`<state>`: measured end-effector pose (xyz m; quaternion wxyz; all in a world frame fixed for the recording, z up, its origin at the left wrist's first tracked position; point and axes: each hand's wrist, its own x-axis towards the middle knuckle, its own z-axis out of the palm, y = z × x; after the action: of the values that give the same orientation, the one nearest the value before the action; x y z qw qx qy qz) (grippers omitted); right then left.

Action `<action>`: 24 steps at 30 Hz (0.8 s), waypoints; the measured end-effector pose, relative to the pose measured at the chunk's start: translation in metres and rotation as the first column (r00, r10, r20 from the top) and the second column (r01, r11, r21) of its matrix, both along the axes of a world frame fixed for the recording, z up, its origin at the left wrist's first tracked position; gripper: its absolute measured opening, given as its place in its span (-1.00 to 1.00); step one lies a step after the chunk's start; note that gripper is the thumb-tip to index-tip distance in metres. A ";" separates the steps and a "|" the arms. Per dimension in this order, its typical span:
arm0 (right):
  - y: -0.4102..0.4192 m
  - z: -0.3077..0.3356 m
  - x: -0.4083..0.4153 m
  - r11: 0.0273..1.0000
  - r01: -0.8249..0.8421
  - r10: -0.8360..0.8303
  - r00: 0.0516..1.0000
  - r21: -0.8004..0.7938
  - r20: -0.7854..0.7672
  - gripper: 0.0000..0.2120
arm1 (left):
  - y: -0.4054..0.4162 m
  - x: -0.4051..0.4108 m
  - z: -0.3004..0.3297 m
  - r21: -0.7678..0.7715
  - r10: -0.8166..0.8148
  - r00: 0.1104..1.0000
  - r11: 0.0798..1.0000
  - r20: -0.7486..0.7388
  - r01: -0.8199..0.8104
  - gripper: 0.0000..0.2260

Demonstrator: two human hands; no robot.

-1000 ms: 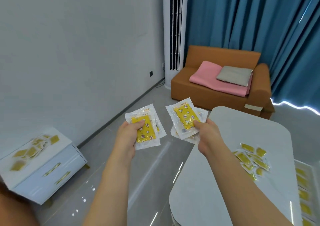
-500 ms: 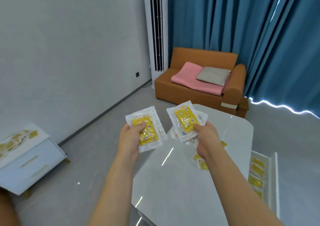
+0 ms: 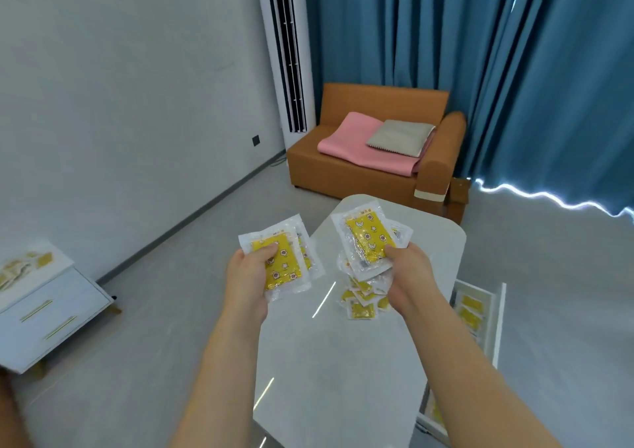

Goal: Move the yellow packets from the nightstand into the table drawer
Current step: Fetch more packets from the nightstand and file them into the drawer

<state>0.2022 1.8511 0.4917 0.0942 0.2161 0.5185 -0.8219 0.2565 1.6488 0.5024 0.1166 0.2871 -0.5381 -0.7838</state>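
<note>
While the left hand (image 3: 247, 277) grips a small stack of clear-wrapped yellow packets (image 3: 283, 264) under its thumb, the right hand (image 3: 408, 272) pinches a second fanned stack (image 3: 368, 240); the count in each is hidden by overlap. Below the right-hand stack, loose packets (image 3: 362, 301) lie on the glossy white table (image 3: 343, 361). Right of that, the open white drawer (image 3: 475, 310) holds more, partly cut off. Far left, blurred packets (image 3: 24, 265) remain on the white nightstand (image 3: 44, 313).

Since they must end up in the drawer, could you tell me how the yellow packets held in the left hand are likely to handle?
The packets look thin and light; the left hand holds several by a thumb pinch. Their glossy clear wrap suggests they may slide apart. They fan out flat without drooping, so probably fairly stiff.
</note>
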 end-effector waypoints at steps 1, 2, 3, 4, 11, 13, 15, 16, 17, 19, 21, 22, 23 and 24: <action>0.022 -0.002 0.000 1.000 -0.013 0.013 1.000 0.001 -0.002 -0.72 | 0.019 -0.001 0.000 0.015 0.016 1.000 1.000 0.001 -0.016 -0.89; 0.045 -0.002 0.000 1.000 -0.026 0.026 1.000 -0.002 -0.003 -0.74 | 0.039 -0.001 0.001 0.027 0.039 0.999 0.999 -0.002 -0.039 -0.90; 0.067 -0.001 0.000 0.999 -0.033 0.033 0.999 -0.007 0.000 -0.75 | 0.058 -0.001 0.003 0.034 0.058 0.998 0.998 -0.004 -0.058 -0.89; 0.088 0.000 -0.001 1.000 -0.024 0.024 1.000 -0.009 0.003 -0.78 | 0.078 -0.001 0.005 0.042 0.067 0.998 0.997 -0.009 -0.066 -0.88; 0.178 0.011 -0.011 0.999 -0.031 0.030 1.000 0.040 0.007 -0.79 | 0.185 -0.003 0.014 0.088 0.019 1.000 0.996 -0.017 -0.018 -0.86; 0.190 0.009 -0.014 0.999 -0.021 0.020 1.000 0.046 0.014 -0.78 | 0.199 -0.009 0.012 0.085 0.011 1.000 0.996 -0.011 -0.010 -0.82; 0.203 0.006 -0.017 0.999 -0.017 0.016 1.000 0.048 0.019 -0.80 | 0.212 -0.014 0.008 0.085 0.011 1.000 0.996 0.001 -0.011 -0.80; 0.212 0.004 -0.021 0.998 -0.018 0.017 1.000 0.052 0.023 -0.81 | 0.220 -0.018 0.006 0.087 0.015 1.000 0.996 0.005 -0.015 -0.81; 0.223 0.003 -0.027 0.998 -0.016 0.015 1.000 0.062 0.024 -0.81 | 0.230 -0.022 0.004 0.089 0.014 1.000 0.996 0.005 -0.014 -0.83; 0.247 -0.003 -0.045 0.997 -0.007 0.005 1.000 0.075 0.027 -0.77 | 0.256 -0.031 0.000 0.079 0.003 1.000 0.997 0.020 -0.005 -0.87; 0.273 -0.009 -0.062 0.997 0.003 -0.004 1.000 0.075 0.022 -0.74 | 0.283 -0.045 -0.005 0.064 0.003 0.999 0.998 0.041 -0.005 -0.89; 0.286 -0.012 -0.071 0.997 0.001 -0.004 1.000 0.074 0.027 -0.75 | 0.297 -0.054 -0.007 0.058 0.004 0.999 0.998 0.049 -0.006 -0.88; 0.300 -0.016 -0.081 0.997 -0.006 0.003 0.999 0.076 0.035 -0.75 | 0.311 -0.063 -0.009 0.054 0.008 0.998 0.998 0.057 -0.011 -0.86; 0.314 -0.020 -0.091 0.997 -0.019 0.016 0.999 0.074 0.046 -0.74 | 0.325 -0.074 -0.012 0.048 0.017 0.998 0.999 0.064 -0.020 -0.84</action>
<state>0.1110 2.1656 0.4714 0.1051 0.2336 0.5485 -0.7959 0.1828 1.9733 0.4905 0.0997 0.3198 -0.5197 -0.7859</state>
